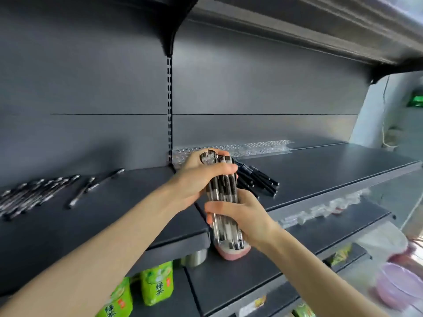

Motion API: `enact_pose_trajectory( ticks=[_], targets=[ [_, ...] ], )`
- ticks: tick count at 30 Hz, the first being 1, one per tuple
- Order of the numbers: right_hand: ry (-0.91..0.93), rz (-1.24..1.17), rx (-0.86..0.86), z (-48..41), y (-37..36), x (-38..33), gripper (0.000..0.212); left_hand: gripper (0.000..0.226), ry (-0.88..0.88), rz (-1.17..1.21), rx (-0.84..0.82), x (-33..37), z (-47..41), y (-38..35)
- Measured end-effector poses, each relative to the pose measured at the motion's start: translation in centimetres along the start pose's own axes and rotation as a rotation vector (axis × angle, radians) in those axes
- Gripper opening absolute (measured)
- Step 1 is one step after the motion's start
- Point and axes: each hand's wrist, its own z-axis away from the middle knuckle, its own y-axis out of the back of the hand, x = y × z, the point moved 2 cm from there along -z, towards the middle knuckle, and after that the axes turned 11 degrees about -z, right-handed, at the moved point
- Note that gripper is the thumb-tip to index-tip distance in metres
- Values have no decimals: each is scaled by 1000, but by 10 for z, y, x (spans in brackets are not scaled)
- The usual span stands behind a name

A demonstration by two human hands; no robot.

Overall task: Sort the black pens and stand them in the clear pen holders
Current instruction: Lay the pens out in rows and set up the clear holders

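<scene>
Left hand grip: the left hand (201,177) is wrapping fingers and thumb round the top end of the pen bundle (223,193), clamping it.
Right hand grip: the right hand (242,216) is curling round the lower half of the same bundle, clamping it from the side.
Bundle: it is standing nearly upright in the air, at the front edge of the shelf (320,170). Its lower ends are looking uneven.
Step in hand: the person is probably squaring the pens into one even bunch before taking them to a holder.
Doing it well: the lower grip should be staying loose enough for the pens to slide level while the upper grip is steadying them. All the pens should be pointing the same way, and squeezing hard is risking one popping out sideways.
Pen holders: the clear pen holders (251,148) are sitting along the back edge of the shelf, behind the hands, with no pens showing in them.
Loose pens: a pile of pens (258,179) is lying just right of the hands, and scattered pens (34,195) are lying toward the left end.
Below: green tea packs (155,284) are standing on a lower shelf.
</scene>
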Motion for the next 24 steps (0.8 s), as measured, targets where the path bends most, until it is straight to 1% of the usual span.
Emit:
enact_pose_trajectory(
  ticks=[2,4,5,7,8,9,11,12,13,15,18,20,22,24],
  targets=[
    [36,0,26,-3,38,-10,12,33,-1,-28,10,-6,-29,-31],
    [35,-1,27,-10,78,-18,12,40,19,-40,9,-16,-60,-58],
    [27,5,25,-14,98,-22,11,50,26,-37,3,-22,-76,-70],
    [14,25,29,-26,138,-30,12,81,40,-61,-13,-34,-108,-92],
    [14,26,38,-33,158,-36,13,90,63,-81,-18,-39,-127,-100],
    [13,23,51,-41,178,-43,13,83,80,-80,-36,-43,-144,-108],
    [4,47,62,-56,215,-57,12,40,76,-70,-113,-52,-177,-124],
    [-1,68,57,-63,232,-62,11,28,73,-80,-139,-56,-191,-132],
    [-1,82,49,-71,248,-67,10,26,66,-105,-144,-58,-204,-139],
    [-6,78,45,-86,278,-75,10,30,71,-156,-148,-63,-231,-152],
    [-27,39,36,-108,319,-80,6,31,116,-298,-146,-74,-267,-168],
    [-46,32,20,-124,346,-82,9,32,129,-368,-85,-85,-290,-178],
    [-75,40,-1,-140,372,-83,13,33,161,-392,16,-99,-313,-188],
    [-113,64,-36,-156,397,-78,11,26,205,-399,86,-113,-328,-201]
  ],
)
